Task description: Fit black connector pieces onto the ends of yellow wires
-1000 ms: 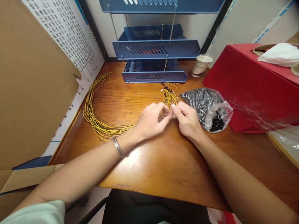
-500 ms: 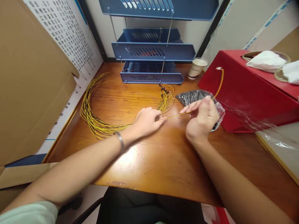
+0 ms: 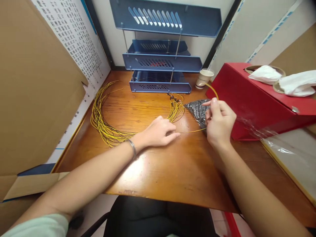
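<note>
My left hand lies low over the table, its fingers curled over a bundle of thin yellow and black wires. The coil shows to its left, and wire ends with small black tips come out beyond its knuckles. A single yellow wire stretches from near my left fingertips towards my right hand. That hand is raised and closed, with a yellow length curving up from its thumb and index finger. Behind its fingers lies a clear plastic bag of small black pieces, partly hidden.
At the back stands a blue tiered tray rack, with a paper cup to its right. A red box carrying tape rolls and white tissue takes up the right side. Cardboard rises at the left. The wooden table's front edge is near me.
My right hand has moved slightly right with the yellow wire, whose raised end now bends left. My left thumb has spread from the index finger. The view has shifted a little.
</note>
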{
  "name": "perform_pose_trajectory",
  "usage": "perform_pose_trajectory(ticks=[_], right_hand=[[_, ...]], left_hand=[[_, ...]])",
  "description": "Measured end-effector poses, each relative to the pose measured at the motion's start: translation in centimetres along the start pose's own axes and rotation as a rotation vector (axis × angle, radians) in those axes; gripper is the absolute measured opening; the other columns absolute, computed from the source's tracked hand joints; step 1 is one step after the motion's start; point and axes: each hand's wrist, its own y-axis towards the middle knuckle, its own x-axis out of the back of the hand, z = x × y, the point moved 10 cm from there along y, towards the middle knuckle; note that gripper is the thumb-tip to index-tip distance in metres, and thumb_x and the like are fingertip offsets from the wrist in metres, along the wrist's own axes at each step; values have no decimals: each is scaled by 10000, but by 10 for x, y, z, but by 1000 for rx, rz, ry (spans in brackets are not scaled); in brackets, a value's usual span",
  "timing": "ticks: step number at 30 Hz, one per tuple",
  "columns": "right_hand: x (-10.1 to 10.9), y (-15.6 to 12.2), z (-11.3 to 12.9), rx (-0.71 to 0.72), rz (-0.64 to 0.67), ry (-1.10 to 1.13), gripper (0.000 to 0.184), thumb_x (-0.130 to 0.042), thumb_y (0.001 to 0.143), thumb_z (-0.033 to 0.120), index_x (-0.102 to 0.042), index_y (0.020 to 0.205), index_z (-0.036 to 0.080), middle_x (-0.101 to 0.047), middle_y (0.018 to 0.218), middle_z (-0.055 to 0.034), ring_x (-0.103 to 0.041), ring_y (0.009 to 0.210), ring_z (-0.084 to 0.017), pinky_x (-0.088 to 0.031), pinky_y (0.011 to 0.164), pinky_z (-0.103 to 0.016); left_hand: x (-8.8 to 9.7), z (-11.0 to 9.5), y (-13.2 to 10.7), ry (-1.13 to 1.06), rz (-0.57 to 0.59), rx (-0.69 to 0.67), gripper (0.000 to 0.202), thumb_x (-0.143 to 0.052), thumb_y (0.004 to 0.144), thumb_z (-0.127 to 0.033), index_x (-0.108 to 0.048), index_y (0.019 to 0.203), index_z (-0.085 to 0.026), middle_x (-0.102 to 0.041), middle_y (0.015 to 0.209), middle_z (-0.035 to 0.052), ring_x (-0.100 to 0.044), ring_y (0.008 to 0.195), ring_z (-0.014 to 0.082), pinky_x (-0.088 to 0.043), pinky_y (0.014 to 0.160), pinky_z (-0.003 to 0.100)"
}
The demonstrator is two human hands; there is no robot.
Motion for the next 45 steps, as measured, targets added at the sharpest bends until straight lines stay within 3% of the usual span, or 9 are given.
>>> perform_pose_trajectory(ticks=[6, 9, 12, 18, 24, 26, 33, 39, 45], right_hand=[[-44, -39, -7, 71, 268, -270, 382, -436, 1042, 451, -668, 850, 217, -689, 773, -20, -640, 750, -169, -448, 739, -297], [-63, -49, -20, 81, 423, -480, 395, -400, 1045, 443, -600, 786, 222, -682, 732, -29, -608, 666, -180, -378, 664, -300], [-68, -49, -25, 116, 435, -629, 401, -405, 1028, 419, -504, 690, 227, -612, 616, -22, -531, 568, -175, -295, 605, -308], [-53, -36, -15, 195, 330, -641, 394, -446, 1002, 386, -561, 669, 210, -606, 592, -26, -524, 552, -161, -306, 608, -301], [4, -16, -3, 189, -75, -546, 409, -443, 1028, 391, -695, 776, 191, -621, 612, -15, -535, 564, -153, -338, 606, -296], [8, -18, 1, 228, -112, -494, 409, -440, 1037, 385, -702, 792, 189, -620, 617, -10, -540, 567, -148, -361, 606, -292], [-45, -41, 3, 296, 318, -277, 361, -476, 1033, 344, -724, 817, 196, -728, 744, -31, -667, 669, -157, -509, 693, -289], [-68, -55, 0, 275, 527, -152, 280, -513, 1004, 276, -780, 988, 191, -805, 979, -65, -758, 922, -200, -576, 852, -319], [-75, -65, 7, 344, 657, -142, 400, -533, 810, 67, -768, 1113, 180, -787, 932, -64, -716, 773, -188, -542, 664, -293]], left_hand=[[-5, 7, 1, -50, 29, 50, 383, -390, 1066, -376, -614, 817, -191, -684, 743, -10, -525, 633, 140, -346, 771, 325], [-6, 14, 3, -17, 18, 84, 382, -368, 1078, -394, -666, 927, -211, -732, 813, -2, -554, 644, 154, -359, 776, 326], [-6, 15, 4, 20, 28, 76, 383, -360, 1082, -406, -690, 1010, -226, -758, 850, 4, -584, 650, 163, -362, 765, 327], [-6, 18, 4, 93, 49, 67, 504, -378, 1069, -481, -676, 793, -183, -724, 720, 33, -593, 617, 165, -336, 739, 338], [-8, 20, 2, 77, 77, 60, 537, -374, 1070, -488, -632, 720, -173, -708, 692, 26, -576, 620, 152, -344, 766, 332], [-9, 19, 2, 69, 98, 54, 545, -353, 1079, -467, -627, 713, -171, -707, 691, 25, -572, 621, 149, -347, 783, 338], [-12, 22, 4, 92, 112, 91, 575, -298, 1088, -451, -661, 744, -169, -724, 725, 48, -581, 631, 170, -359, 778, 360], [-16, 22, 5, 157, 164, 106, 544, -274, 1092, -402, -719, 878, -175, -775, 869, 78, -639, 728, 205, -384, 817, 379], [-22, 23, 4, 198, 231, 87, 464, -331, 1066, -332, -700, 839, -165, -772, 862, 87, -648, 738, 217, -381, 773, 371]])
